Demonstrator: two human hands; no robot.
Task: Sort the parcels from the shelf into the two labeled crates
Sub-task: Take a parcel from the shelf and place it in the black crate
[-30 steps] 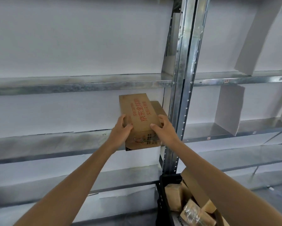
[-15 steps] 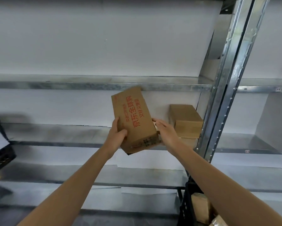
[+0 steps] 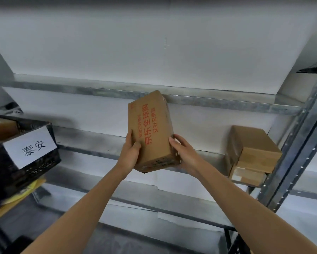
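Brown cardboard fills the middle of the view. The parcel [image 3: 150, 132] is up in the air in front of the shelf [image 3: 99, 142], clear of its board, with its printed face towards the camera and red lettering running up its length. I'd judge it's held this way so the markings can be read before a crate is picked. Both hands are clamped on its lower end. The left hand [image 3: 129, 153] takes the left edge with its thumb laid on the printed face, and the right hand [image 3: 183, 154] wraps the right edge. That puts the weight between two palms, so the tall box can't tip. Well off to the left sits the black crate [image 3: 44, 165], its white label [image 3: 30, 147] facing outward so the destination reads at a glance. Something brown lies inside it, too blurred to name. At the shelf's right end, more parcels [image 3: 253, 153] are stacked just beside the metal upright [image 3: 300, 153], not yet sorted. The second crate is not in view, so which crate this one goes to is an open call.
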